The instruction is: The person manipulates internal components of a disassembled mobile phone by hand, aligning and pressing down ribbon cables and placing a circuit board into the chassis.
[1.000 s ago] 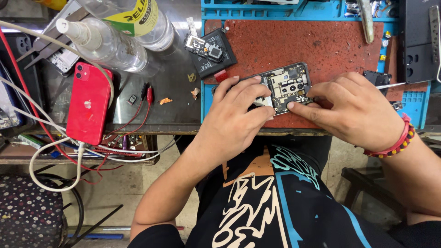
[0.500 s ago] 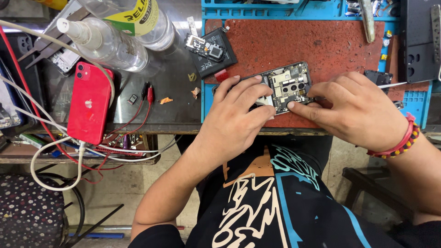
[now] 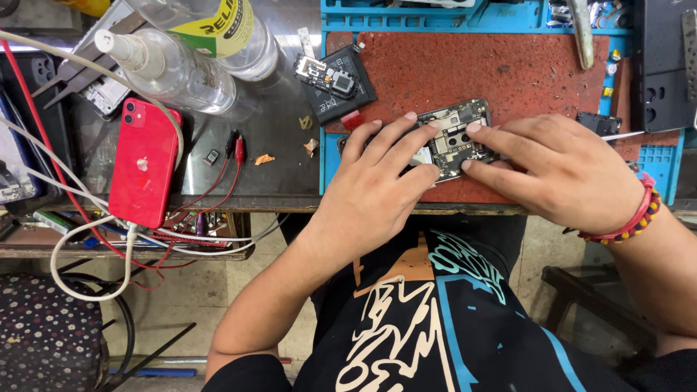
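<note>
An opened phone (image 3: 456,138) with bare circuit boards lies on a red-brown work mat (image 3: 501,69). My left hand (image 3: 381,189) rests on its left part, fingers spread over the board. From the right, my right hand (image 3: 555,170) presses its fingertips on the phone's right edge and inner parts. A beaded bracelet (image 3: 628,218) circles my right wrist. The lower part of the phone is hidden under both hands.
A red phone (image 3: 145,163) lies face down at the left with a white cable. Clear plastic bottles (image 3: 181,69) lie behind it. A small black module (image 3: 334,83) sits at the mat's corner. Red clip leads (image 3: 236,149), metal tweezers (image 3: 581,33) and a blue tray frame (image 3: 435,18) surround the mat.
Both hands have shifted slightly on the opened phone, and it has tilted a little. Nothing else has moved.
</note>
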